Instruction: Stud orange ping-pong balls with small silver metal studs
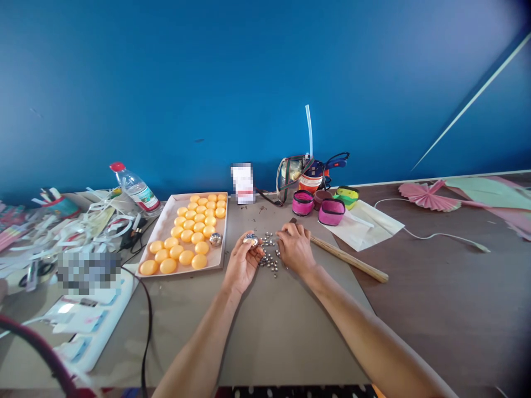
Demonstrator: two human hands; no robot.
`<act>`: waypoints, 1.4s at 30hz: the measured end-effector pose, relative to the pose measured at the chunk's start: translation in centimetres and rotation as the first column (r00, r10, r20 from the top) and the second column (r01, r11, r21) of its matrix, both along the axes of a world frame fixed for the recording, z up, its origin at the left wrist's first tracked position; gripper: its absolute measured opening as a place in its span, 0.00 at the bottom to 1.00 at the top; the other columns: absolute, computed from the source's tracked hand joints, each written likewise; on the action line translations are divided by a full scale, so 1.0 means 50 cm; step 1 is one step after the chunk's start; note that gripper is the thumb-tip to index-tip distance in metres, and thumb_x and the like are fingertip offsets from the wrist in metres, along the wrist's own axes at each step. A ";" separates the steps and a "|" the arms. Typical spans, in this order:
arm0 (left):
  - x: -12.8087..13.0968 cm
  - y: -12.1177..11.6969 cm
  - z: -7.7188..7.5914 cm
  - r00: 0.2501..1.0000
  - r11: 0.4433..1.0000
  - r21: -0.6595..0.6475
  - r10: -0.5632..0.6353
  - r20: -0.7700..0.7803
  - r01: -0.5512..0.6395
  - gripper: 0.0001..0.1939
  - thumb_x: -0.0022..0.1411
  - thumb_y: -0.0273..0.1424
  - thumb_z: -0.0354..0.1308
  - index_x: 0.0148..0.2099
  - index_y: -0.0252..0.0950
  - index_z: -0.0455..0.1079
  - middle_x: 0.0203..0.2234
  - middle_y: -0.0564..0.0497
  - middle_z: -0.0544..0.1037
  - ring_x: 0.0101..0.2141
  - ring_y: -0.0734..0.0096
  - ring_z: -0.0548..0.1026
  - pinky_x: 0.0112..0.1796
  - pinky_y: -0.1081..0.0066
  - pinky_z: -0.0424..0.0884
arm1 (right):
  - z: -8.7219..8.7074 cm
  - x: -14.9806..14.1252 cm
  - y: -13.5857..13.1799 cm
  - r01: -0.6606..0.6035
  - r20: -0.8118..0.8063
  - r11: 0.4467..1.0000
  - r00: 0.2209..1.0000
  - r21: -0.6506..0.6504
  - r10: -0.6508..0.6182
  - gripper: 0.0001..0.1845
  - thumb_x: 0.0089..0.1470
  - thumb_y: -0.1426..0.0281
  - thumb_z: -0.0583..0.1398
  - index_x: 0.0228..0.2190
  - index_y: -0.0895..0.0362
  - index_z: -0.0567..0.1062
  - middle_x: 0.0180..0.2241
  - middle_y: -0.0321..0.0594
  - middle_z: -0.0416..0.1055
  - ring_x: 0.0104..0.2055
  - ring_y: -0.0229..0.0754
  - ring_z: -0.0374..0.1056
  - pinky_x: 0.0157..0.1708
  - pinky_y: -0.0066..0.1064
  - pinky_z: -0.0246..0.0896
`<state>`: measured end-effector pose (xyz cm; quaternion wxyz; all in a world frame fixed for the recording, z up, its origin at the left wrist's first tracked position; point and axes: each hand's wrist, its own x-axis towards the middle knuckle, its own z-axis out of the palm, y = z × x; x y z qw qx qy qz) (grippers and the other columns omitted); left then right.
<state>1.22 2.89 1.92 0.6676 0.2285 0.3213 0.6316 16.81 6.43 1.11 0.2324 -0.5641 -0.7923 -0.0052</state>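
My left hand (244, 260) has its fingers closed around a ball studded with silver pieces (251, 239). A pile of small, round, shiny silver pieces (270, 261) lies on the grey work surface between my two hands. At the pile's right side is my right hand (295, 246), its fingers bent and pressed together. Whatever they pinch is too small or hidden to name. Behind that hand lies a tool with a wooden handle (350, 258), perhaps a hammer, its dark end partly covered. A similar silver-studded ball (215, 239) rests in the shallow tray (224, 221) of orange balls on the left.
Pink, brown and green-yellow round containers (332, 212) stand at the back right beside white paper (373, 232). A blue-orange container (311, 179) stands behind. At left are a bottle (141, 190), tangled white strips (95, 221), a black cable (148, 320) and a pale organizer (97, 345).
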 end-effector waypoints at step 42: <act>0.005 -0.004 0.010 0.998 0.999 -0.009 -0.046 0.038 0.046 0.19 0.52 0.28 0.59 0.49 0.36 0.65 0.28 0.51 0.75 0.32 0.69 0.75 0.39 0.67 0.69 | 0.010 -0.036 -0.008 -0.542 -0.955 0.797 0.260 -0.268 -0.144 0.08 0.42 0.66 0.59 0.27 0.56 0.69 0.16 0.28 0.62 0.20 0.33 0.57 0.24 0.27 0.53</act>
